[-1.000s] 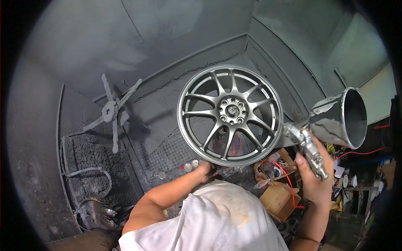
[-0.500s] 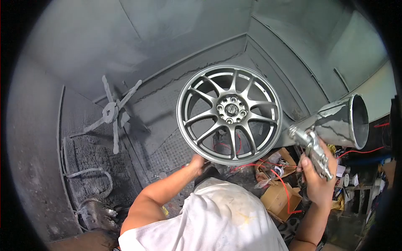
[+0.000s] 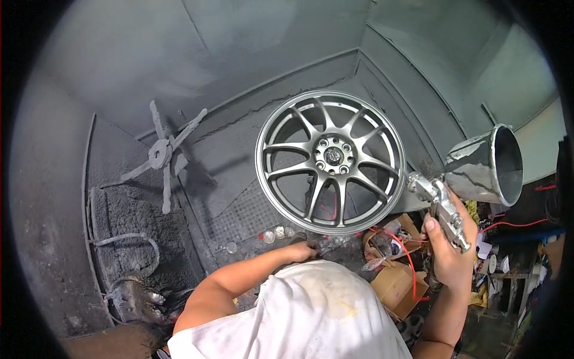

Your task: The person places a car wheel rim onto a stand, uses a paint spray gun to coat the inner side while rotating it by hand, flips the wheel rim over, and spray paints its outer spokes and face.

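Observation:
A silver multi-spoke wheel rim (image 3: pixel 351 131) faces me in the middle of the view. In my right hand (image 3: pixel 449 257) is a metal spray gun (image 3: pixel 441 209), gripped by its handle, with the nozzle pointing at the right edge of the rim. A grey-splashed metal cylinder (image 3: pixel 475 167), open at its right end, shows behind the gun. Below the lower edge of the rim, close to my white shirt (image 3: pixel 323 293), is my left hand (image 3: pixel 301 251). Its fingertips are dark and shaded, so their grip is unclear.
Grey-coated booth walls (image 3: pixel 263 36) surround the work. To the left stands a paint-crusted star-shaped stand (image 3: pixel 160 155), above a rough grey pad (image 3: pixel 119 221). Cardboard boxes (image 3: pixel 391 287) and a red hose (image 3: pixel 412 257) lie at lower right. Small round discs (image 3: pixel 269 237) sit on the floor.
The rim's spokes have turned. My left hand has moved right and down, from beside the rim's lower left edge to below it. The spray gun has shifted slightly left.

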